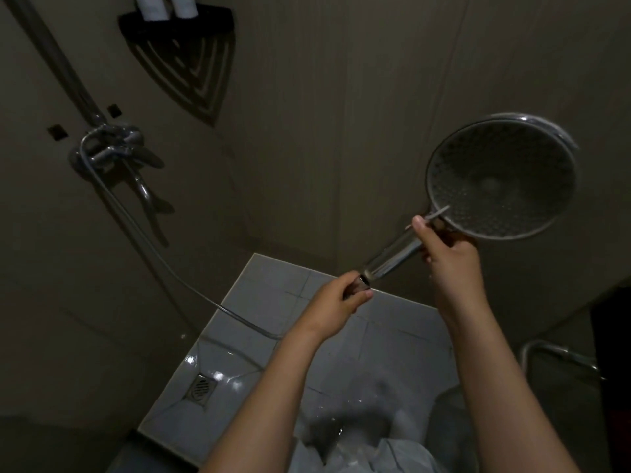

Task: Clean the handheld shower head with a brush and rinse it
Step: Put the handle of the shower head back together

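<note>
A round chrome shower head [500,177] is held up at the right, its nozzle face turned toward me. My left hand [336,303] grips the bottom end of its handle [392,259], where the hose [164,264] joins. My right hand [450,257] sits against the upper handle and pinches a thin pale brush [435,215]. The brush tip touches the lower left rim of the nozzle face. Its bristles are too small to make out.
A chrome mixer tap [112,145] with a riser pipe is on the left wall. A dark corner shelf [177,23] with two white bottles hangs above. The wet tiled floor [259,336] has a square drain [201,387]. A metal rail [560,356] is at the lower right.
</note>
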Available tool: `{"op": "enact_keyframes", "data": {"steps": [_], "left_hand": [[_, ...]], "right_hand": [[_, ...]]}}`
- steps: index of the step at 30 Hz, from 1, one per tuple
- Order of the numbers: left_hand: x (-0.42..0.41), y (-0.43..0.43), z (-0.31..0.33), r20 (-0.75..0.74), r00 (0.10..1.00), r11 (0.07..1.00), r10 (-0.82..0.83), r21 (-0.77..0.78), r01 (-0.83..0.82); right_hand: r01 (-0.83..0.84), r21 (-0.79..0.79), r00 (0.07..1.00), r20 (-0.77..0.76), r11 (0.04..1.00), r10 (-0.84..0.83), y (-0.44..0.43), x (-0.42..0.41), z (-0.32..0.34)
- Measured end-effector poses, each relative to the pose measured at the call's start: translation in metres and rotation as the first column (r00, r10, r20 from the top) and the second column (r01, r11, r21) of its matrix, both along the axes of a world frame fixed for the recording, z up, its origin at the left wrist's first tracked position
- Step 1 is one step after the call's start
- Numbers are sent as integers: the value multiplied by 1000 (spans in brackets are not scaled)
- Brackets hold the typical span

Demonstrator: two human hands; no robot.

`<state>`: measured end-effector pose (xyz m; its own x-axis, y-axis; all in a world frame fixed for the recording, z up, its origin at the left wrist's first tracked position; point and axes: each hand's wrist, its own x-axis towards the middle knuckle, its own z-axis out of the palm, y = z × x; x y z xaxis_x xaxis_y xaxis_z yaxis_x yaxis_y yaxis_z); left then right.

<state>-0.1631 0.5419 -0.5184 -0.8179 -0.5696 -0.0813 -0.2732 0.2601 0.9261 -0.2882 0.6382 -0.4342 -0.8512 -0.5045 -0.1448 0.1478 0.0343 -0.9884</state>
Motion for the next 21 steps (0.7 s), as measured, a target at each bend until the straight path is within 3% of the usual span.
{"op": "enact_keyframes", "data": {"steps": [14, 21], "left_hand": [[2, 1, 11, -13, 1000, 1000, 2, 4, -2], [3, -7, 18, 47, 993, 963, -111, 252, 96]], "right_hand": [[-37, -65, 999, -16, 997, 36, -3, 2, -4], [8, -68, 999, -35, 998, -11, -4, -1, -10]]}}
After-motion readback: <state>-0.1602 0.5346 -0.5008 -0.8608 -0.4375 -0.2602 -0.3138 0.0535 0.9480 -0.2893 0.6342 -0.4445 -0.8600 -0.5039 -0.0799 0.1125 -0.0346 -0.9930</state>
